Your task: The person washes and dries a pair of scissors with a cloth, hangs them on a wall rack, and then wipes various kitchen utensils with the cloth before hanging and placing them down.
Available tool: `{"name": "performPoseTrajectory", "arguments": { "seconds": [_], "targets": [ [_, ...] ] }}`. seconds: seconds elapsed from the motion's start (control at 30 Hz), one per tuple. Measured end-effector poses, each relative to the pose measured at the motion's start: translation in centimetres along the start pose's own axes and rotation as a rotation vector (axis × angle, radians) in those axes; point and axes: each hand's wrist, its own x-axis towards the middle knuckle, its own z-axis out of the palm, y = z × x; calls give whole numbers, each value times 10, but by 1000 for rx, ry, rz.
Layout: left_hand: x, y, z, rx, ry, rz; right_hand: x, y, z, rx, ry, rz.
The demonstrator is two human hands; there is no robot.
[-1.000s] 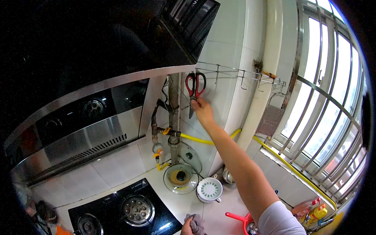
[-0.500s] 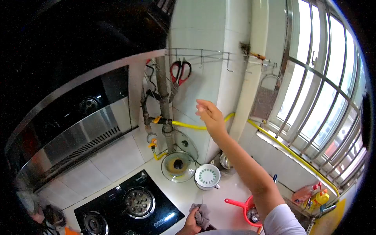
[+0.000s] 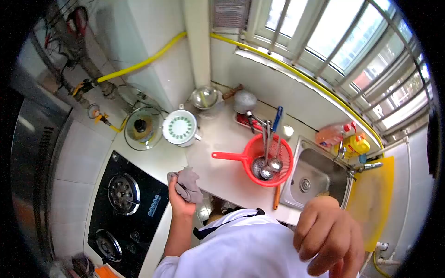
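My left hand (image 3: 180, 202) is closed around a crumpled grey cloth (image 3: 189, 185), in front of the counter edge between the hob and the sink. My right hand (image 3: 330, 237) is close to the camera at the lower right, in front of the sink (image 3: 320, 173). Its fingers are loosely bent and slightly apart, with nothing visible in them. A red plastic strainer (image 3: 246, 158) lies on the counter beside the sink, with several metal ladles and skimmers (image 3: 267, 169) in it.
At the left is a black gas hob (image 3: 139, 231). Behind it stand a glass lid (image 3: 147, 121) and a white lidded pot (image 3: 180, 129). Bottles (image 3: 354, 146) stand behind the sink, near the tap (image 3: 364, 167). A yellow board (image 3: 382, 199) leans at the right.
My view has turned right and down toward the sink. My right hand has come down from its raised position near the wall pipes to the lower right. My left hand still holds the cloth.
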Motion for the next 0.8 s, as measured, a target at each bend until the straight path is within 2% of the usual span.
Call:
{"name": "performPoseTrajectory", "arguments": {
  "seconds": [0.17,0.27,0.3,0.37,0.53,0.6,0.67,0.8],
  "targets": [
    [-6,-53,7,62,-108,-24,-43,-47,-9,81,10,64],
    [-17,-81,19,71,-169,-121,-63,-70,-15,36,-13,37],
    [-20,-89,28,76,-171,-124,-68,-77,-16,3,-18,7],
    [-26,-101,42,68,-86,-258,-74,-90,-19,11,31,11],
    [-31,-120,63,102,-161,-238,-93,-112,-26,-18,73,-35],
    [-33,-121,72,126,-197,-215,-102,-115,-34,-116,-9,-71],
    [-29,-121,72,115,-175,-187,-125,-108,-49,-84,-38,-70],
    [-19,-118,70,69,-172,-147,-184,-44,-102,-803,495,538]
  ]
}}
